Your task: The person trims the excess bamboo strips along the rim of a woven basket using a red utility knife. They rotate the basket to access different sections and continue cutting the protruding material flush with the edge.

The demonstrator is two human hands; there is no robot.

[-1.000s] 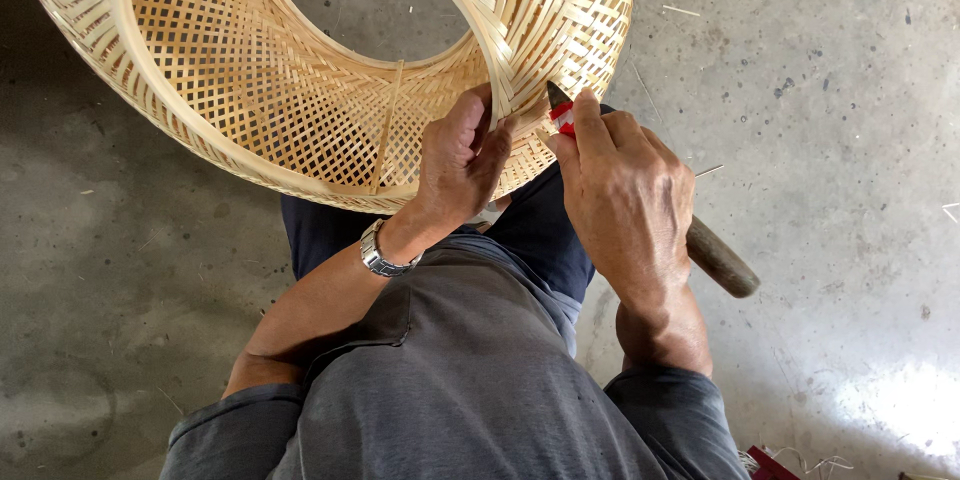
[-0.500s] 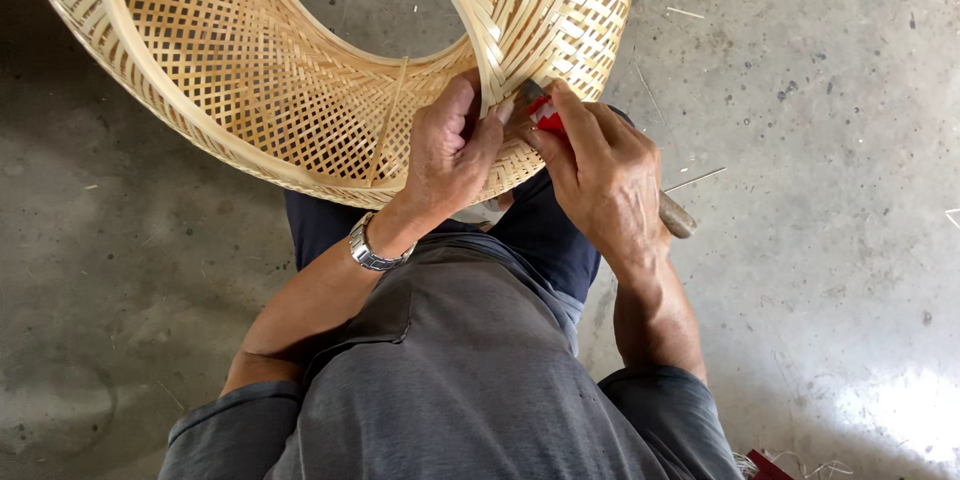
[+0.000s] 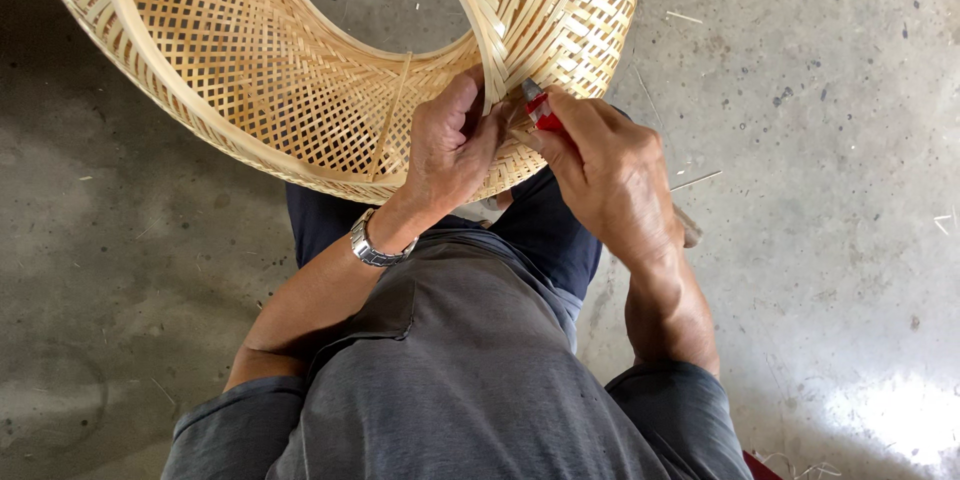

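Concrete floor [image 3: 820,90] lies below. Since 1 second ago, the right hand [image 3: 605,165] has drawn its red-handled tool [image 3: 540,110] up to the woven basket [image 3: 300,90] rim, fingers wrapped around it; left hand [image 3: 450,145] fingers pinch the rim strip beside it.

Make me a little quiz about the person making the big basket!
1. True or false: the left hand holds the woven basket at its rim.
2. What colour shows on the tool in the right hand? A) blue B) red C) green
3. What is worn on the left wrist?

Key: 1 true; 2 B; 3 a metal wristwatch.
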